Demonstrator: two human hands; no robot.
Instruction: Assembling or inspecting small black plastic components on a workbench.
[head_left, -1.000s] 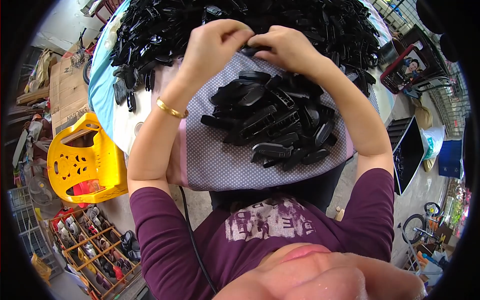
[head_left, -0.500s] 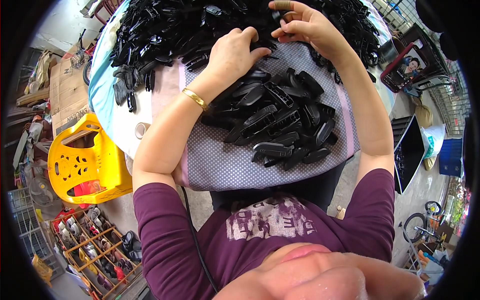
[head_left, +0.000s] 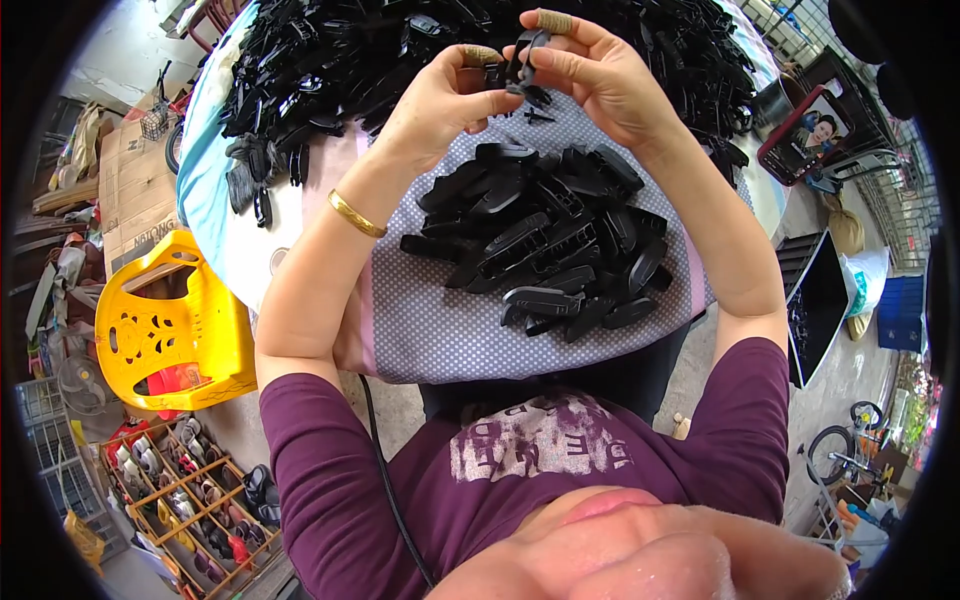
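Head view: both bare hands raised over the far part of a dotted gray cloth (head_left: 440, 350), fingertips close together. Left hand (head_left: 440, 108) bent inward, thumb and forefinger closed on a black plastic piece (head_left: 527, 65) at its left side. Right hand (head_left: 622, 95) pinches the same spot from the right, thumb against the dark plastic (one part or two fitted together, cannot tell; fingers cover much of it). Tan tape (head_left: 553, 21) wraps a right fingertip; a similar wrap (head_left: 481, 56) on a left finger. Gold bracelet (head_left: 355, 215) on the left wrist. Held piece sits in the air between the hands, beyond a small pile (head_left: 560, 240) of black parts lying loosely on the cloth, many long and rounded at the ends. Far side of the table: a much larger heap (head_left: 340, 65) of black parts, spreading left and right behind the hands. A few loose parts (head_left: 262, 205) at the heap's near left edge. Left of the table, a yellow chair (head_left: 225, 335); near left, a rack (head_left: 215, 480) filled with shoes. Far right, a screen (head_left: 812, 138) in a dark red frame, showing a person. Farther right, a blue bin (head_left: 902, 312); near right, a bicycle (head_left: 832, 452).
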